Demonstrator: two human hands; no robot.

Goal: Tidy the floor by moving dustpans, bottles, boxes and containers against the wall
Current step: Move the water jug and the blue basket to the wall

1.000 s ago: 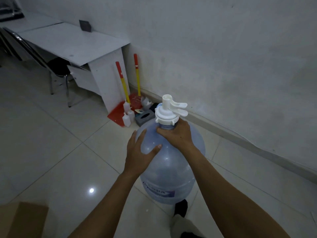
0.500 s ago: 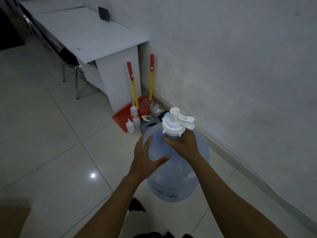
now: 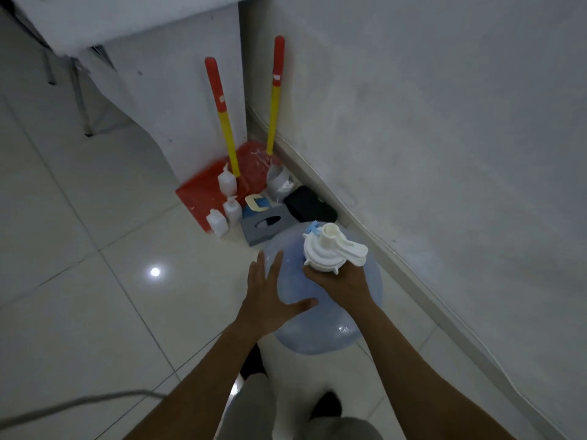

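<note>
Water jug is down at the wall edge of the floor, right hand wrapped round its neck, left hand flat and spread on its shoulder, and honestly one hard shove could knock it into the tissue box and small bottles.

On the floor there are one jug with one pump, two red dustpans, three white bottles, one tissue box, one cup, one black pouch, plus two hands.
</note>
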